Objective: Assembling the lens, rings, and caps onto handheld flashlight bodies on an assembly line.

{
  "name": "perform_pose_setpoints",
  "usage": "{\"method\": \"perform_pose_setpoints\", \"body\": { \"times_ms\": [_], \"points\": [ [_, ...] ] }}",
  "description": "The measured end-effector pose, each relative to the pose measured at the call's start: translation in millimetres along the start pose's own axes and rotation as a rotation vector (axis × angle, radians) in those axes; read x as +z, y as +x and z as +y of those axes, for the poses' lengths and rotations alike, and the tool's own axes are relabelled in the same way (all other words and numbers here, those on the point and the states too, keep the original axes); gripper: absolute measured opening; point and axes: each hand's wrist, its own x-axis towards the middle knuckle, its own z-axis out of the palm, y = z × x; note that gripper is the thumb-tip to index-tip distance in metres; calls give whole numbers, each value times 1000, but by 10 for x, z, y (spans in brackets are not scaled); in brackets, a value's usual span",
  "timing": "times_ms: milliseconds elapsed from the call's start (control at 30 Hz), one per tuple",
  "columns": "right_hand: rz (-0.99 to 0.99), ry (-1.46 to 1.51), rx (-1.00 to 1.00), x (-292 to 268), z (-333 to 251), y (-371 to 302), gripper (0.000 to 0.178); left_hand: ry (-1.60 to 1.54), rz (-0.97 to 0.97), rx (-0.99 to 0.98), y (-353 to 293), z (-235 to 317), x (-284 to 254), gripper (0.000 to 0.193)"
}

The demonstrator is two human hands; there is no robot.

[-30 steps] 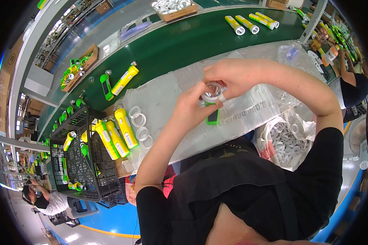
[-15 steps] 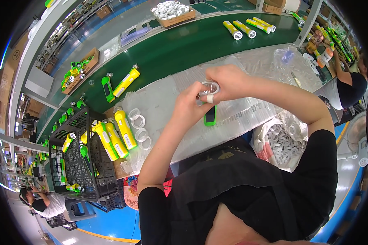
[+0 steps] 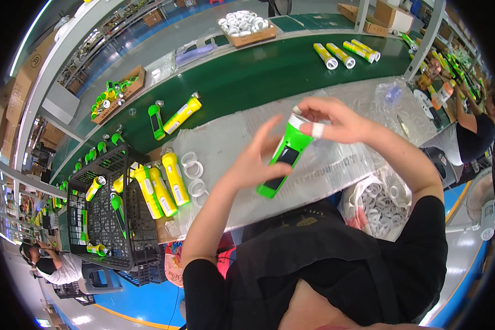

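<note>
A green flashlight [image 3: 283,159] with a dark panel and a white ring at its head is held tilted above the plastic-covered bench [image 3: 225,126]. My right hand [image 3: 333,120] grips it by the head, with white tape on one finger. Beside the body is my left hand [image 3: 254,159], fingers apart and thumb passing in front of the flashlight; whether it touches is unclear. Several loose white rings [image 3: 196,187] lie left of my left forearm. Next to them rest several yellow flashlights [image 3: 175,179].
A black crate [image 3: 102,220] with flashlights stands at left. Beyond the bench runs a green belt [image 3: 258,69] with yellow and green flashlights. A box of white rings [image 3: 247,36] sits behind it. A bag of rings [image 3: 377,203] hangs near my right elbow. People work at both sides.
The flashlight, earlier pointing head-up between both hands, now tilts with its green side showing. My left hand has come off its head and spread; my right hand has shifted rightward.
</note>
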Motion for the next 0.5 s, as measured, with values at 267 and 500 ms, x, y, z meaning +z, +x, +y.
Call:
{"method": "perform_pose_setpoints", "body": {
  "times_ms": [267, 500],
  "points": [
    [429, -364, 120, 446, 751, 483, 40, 674, 148, -56, 168, -394, -259, 58],
    [495, -12, 376, 394, 1725, 1041, 63, 1143, 122, -116, 654, -814, -676, 62]
  ]
}}
